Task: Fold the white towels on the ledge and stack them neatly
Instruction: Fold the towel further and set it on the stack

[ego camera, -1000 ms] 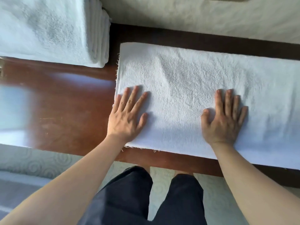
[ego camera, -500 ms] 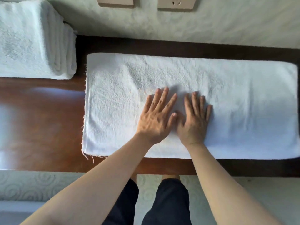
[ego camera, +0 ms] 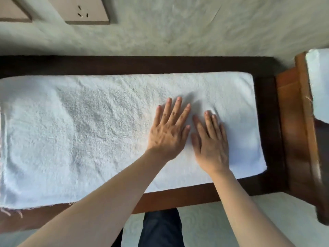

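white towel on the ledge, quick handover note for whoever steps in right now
Left hand: flat, fingers straight, pressing the towel.
Right hand: flat beside it, also pressing.
Long white terry towel: lies folded into a strip along the dark wooden ledge, hands on its right half.
Done: lengthwise fold.
Left: fold it shorter and stack it; no stack in view now.

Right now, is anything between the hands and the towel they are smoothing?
Nothing visible. The left hand and right hand both lie flat, fingers straight, directly on the towel, side by side toward its right end. No other thing lies on the towel.
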